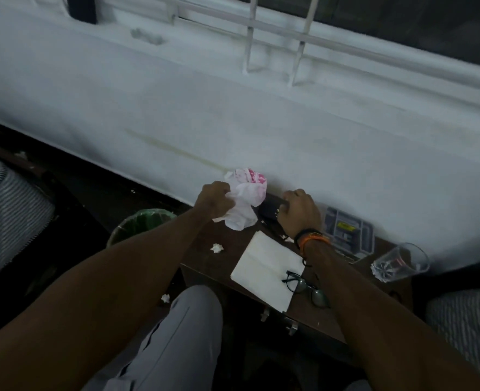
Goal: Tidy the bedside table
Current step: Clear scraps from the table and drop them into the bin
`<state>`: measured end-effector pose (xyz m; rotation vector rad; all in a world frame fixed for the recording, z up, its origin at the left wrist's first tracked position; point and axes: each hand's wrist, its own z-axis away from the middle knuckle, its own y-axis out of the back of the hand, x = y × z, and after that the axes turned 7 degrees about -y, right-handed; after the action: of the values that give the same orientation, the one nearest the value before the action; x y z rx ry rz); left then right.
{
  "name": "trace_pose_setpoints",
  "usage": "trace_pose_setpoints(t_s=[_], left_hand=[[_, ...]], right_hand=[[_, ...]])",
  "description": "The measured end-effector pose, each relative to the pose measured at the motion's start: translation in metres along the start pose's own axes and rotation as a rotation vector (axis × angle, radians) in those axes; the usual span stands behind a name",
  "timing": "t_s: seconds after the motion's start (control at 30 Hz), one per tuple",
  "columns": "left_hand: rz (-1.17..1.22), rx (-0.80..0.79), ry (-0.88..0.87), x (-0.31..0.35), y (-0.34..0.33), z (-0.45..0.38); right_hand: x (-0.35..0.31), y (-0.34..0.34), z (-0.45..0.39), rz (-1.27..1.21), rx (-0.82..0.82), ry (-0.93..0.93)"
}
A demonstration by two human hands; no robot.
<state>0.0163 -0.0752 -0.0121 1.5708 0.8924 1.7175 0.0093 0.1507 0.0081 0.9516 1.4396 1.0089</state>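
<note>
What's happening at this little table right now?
A person is clearing a bedside table. The left hand grips a crumpled white and pink bag above the table's far corner, close to a green-lined bin. The right hand rests on a dark object by the wall. Glasses, a white paper and a tipped glass remain.

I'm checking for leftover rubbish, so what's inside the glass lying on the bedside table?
The glass lies on its side near the table's right edge. A crumpled white scrap sits at its mouth. Deeper inside looks empty, though reflections blur it.
</note>
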Motion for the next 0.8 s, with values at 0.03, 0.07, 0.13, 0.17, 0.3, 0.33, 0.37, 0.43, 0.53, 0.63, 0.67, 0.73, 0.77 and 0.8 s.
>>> trace_pose_setpoints(t_s=[0.03, 0.07, 0.13, 0.17, 0.3, 0.33, 0.37, 0.43, 0.53, 0.63, 0.67, 0.73, 0.77, 0.8], left_hand=[[0.033, 0.024, 0.006, -0.005, 0.008, 0.003], [0.062, 0.041, 0.014, -0.01, 0.016, 0.006], [0.071, 0.062, -0.015, -0.023, 0.034, 0.016], [0.06, 0.063, -0.027, -0.033, 0.042, 0.021], [0.007, 0.025, 0.001, -0.073, 0.074, 0.049], [-0.01, 0.012, 0.013, -0.083, 0.08, 0.057], [-0.027, -0.003, 0.029, -0.094, 0.084, 0.065], [-0.072, -0.04, 0.061, -0.116, 0.087, 0.078], [-0.137, -0.092, 0.117, -0.146, 0.084, 0.093], [-0.157, -0.123, 0.17, -0.171, 0.075, 0.102], [-0.16, -0.135, 0.184, -0.179, 0.071, 0.103], [-0.164, -0.169, 0.205, -0.196, 0.063, 0.105], [-0.162, -0.184, 0.216, -0.205, 0.058, 0.104], [-0.152, -0.195, 0.224, -0.212, 0.054, 0.103]], right_hand=[[-0.005, 0.0, 0.0, -0.012, 0.014, 0.008], [-0.01, 0.0, 0.001, -0.023, 0.025, 0.014], [-0.025, -0.001, 0.002, -0.042, 0.032, 0.043], [-0.034, -0.002, 0.003, -0.045, 0.032, 0.06], [-0.075, -0.017, 0.009, -0.053, -0.001, 0.108], [-0.087, -0.023, 0.012, -0.062, -0.014, 0.131], [-0.1, -0.028, 0.016, -0.072, -0.031, 0.158], [-0.123, -0.042, 0.024, -0.093, -0.081, 0.216], [-0.153, -0.064, 0.035, -0.107, -0.19, 0.277], [-0.173, -0.087, 0.042, -0.136, -0.284, 0.289], [-0.178, -0.095, 0.044, -0.136, -0.308, 0.293], [-0.187, -0.11, 0.045, -0.113, -0.342, 0.312], [-0.19, -0.117, 0.045, -0.098, -0.358, 0.319], [-0.192, -0.123, 0.046, -0.089, -0.371, 0.322]])
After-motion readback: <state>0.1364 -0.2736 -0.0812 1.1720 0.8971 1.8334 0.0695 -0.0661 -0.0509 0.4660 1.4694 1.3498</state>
